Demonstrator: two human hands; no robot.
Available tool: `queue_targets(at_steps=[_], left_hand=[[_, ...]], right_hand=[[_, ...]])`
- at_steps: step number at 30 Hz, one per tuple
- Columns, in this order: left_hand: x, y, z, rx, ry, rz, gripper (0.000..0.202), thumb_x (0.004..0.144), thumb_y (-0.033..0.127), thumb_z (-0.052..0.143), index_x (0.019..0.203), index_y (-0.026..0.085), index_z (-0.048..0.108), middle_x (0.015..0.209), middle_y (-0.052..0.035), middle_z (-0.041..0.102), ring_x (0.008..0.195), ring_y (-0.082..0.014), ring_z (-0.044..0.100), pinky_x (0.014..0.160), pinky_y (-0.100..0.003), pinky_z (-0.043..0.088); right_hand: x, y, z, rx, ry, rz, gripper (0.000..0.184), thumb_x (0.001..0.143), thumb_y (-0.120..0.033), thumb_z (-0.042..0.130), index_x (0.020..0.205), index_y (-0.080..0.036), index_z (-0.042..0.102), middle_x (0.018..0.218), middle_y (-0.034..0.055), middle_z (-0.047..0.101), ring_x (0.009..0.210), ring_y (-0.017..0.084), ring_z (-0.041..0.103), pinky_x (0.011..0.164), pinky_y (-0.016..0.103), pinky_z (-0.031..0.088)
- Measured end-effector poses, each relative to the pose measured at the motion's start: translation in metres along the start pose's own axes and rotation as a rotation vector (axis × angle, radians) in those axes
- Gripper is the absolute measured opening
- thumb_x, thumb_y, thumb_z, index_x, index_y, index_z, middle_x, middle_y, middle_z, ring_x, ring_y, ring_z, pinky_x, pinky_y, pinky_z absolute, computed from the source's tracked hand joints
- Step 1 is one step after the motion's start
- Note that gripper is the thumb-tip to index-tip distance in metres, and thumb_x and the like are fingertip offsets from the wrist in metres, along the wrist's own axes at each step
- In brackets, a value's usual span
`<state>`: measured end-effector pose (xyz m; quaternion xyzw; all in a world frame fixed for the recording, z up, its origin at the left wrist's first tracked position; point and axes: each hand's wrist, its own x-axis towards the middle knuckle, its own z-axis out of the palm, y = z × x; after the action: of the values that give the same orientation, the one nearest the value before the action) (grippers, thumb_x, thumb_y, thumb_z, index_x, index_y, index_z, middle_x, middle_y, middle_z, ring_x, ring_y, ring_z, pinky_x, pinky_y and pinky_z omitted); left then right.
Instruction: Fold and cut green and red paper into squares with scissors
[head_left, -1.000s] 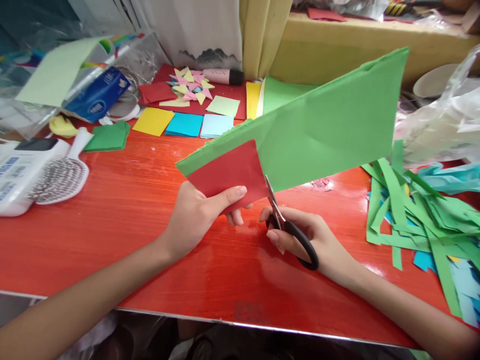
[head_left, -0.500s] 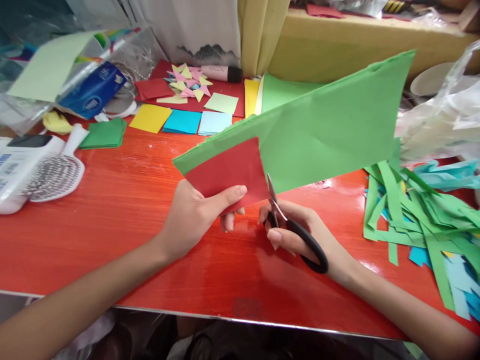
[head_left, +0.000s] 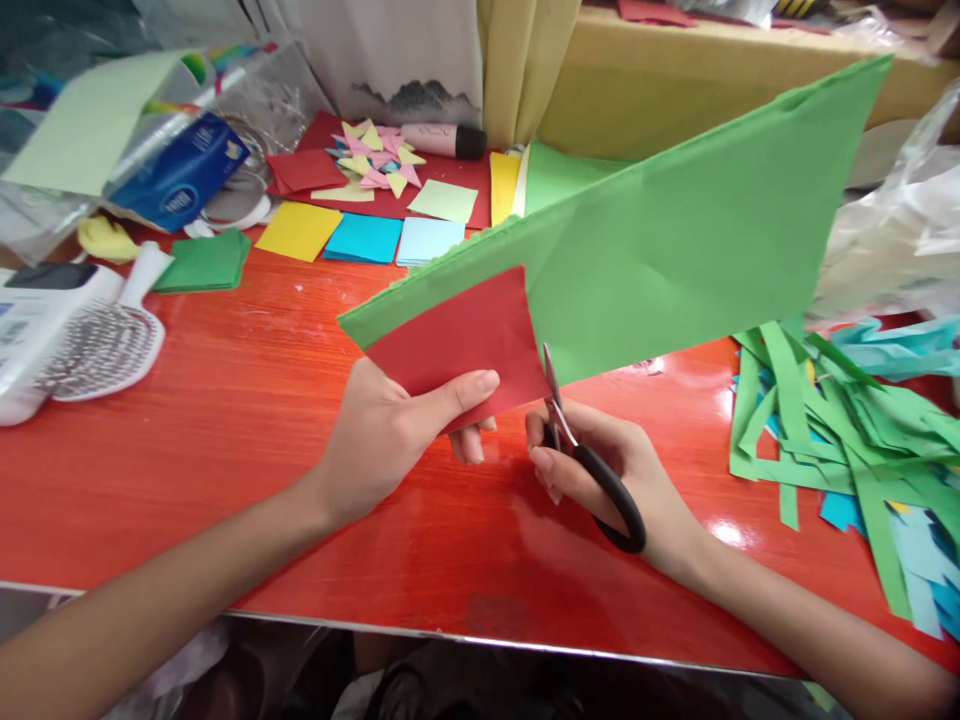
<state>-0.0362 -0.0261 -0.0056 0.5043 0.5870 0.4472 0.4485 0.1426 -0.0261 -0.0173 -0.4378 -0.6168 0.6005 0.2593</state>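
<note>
My left hand (head_left: pixel 397 425) pinches a small red paper (head_left: pixel 457 340) laid against a stack of large green sheets (head_left: pixel 660 240), holding them up over the red table (head_left: pixel 247 400). The green stack slants up to the right. My right hand (head_left: pixel 600 470) is closed round the black handles of scissors (head_left: pixel 577 455). Their blades point upward at the green sheets' lower edge, right beside the red paper's edge.
Green and blue paper strips (head_left: pixel 840 420) lie heaped at the right, under a clear plastic bag (head_left: pixel 900 240). Coloured paper squares (head_left: pixel 360 235), folded stars (head_left: pixel 375 160) and a marker (head_left: pixel 442 140) sit at the back. A white hairbrush (head_left: pixel 112 335) and a blue box (head_left: pixel 180 170) are at left.
The green sheets have tilted higher at the right end. My right hand with the scissors has shifted slightly right and up against the paper edge. The left hand hardly moved.
</note>
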Motion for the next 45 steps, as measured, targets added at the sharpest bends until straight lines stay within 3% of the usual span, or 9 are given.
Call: queue_targets(at_steps=[6, 25, 36, 45], left_hand=[[0.0002, 0.0012, 0.0002, -0.009, -0.004, 0.021, 0.036, 0.074, 0.032, 0.065, 0.041, 0.02, 0.058, 0.043, 0.0013, 0.06, 0.051, -0.0135, 0.061, 0.06, -0.024, 0.055], [0.0016, 0.0002, 0.0002, -0.022, -0.058, -0.015, 0.035, 0.075, 0.035, 0.062, 0.044, 0.02, 0.056, 0.042, 0.0006, 0.059, 0.047, -0.0139, 0.059, 0.056, -0.025, 0.055], [0.0015, 0.0014, -0.0003, -0.012, -0.06, -0.035, 0.037, 0.075, 0.034, 0.062, 0.042, 0.02, 0.055, 0.041, 0.0004, 0.057, 0.05, -0.0152, 0.062, 0.056, -0.024, 0.055], [0.0038, -0.0031, -0.0003, -0.094, -0.102, -0.016, 0.032, 0.075, 0.031, 0.062, 0.046, 0.019, 0.058, 0.044, 0.0019, 0.059, 0.042, -0.0116, 0.057, 0.051, -0.023, 0.052]], right_hand=[[-0.0012, 0.0004, 0.0011, -0.026, 0.025, -0.026, 0.021, 0.08, -0.031, 0.061, 0.069, -0.021, 0.046, 0.056, -0.0049, 0.043, 0.052, 0.009, 0.038, 0.049, 0.024, 0.032], [-0.0042, 0.0034, 0.0021, -0.014, 0.072, 0.06, 0.028, 0.076, -0.049, 0.062, 0.072, -0.023, 0.051, 0.052, -0.0037, 0.042, 0.044, 0.011, 0.041, 0.044, 0.027, 0.037], [-0.0041, 0.0049, 0.003, -0.09, 0.115, 0.024, 0.024, 0.079, -0.044, 0.061, 0.071, -0.023, 0.051, 0.051, -0.004, 0.041, 0.044, 0.01, 0.041, 0.043, 0.027, 0.036], [-0.0028, 0.0043, 0.0025, -0.028, 0.1, 0.061, 0.024, 0.078, -0.044, 0.062, 0.071, -0.023, 0.053, 0.049, -0.0043, 0.043, 0.043, 0.01, 0.041, 0.043, 0.026, 0.037]])
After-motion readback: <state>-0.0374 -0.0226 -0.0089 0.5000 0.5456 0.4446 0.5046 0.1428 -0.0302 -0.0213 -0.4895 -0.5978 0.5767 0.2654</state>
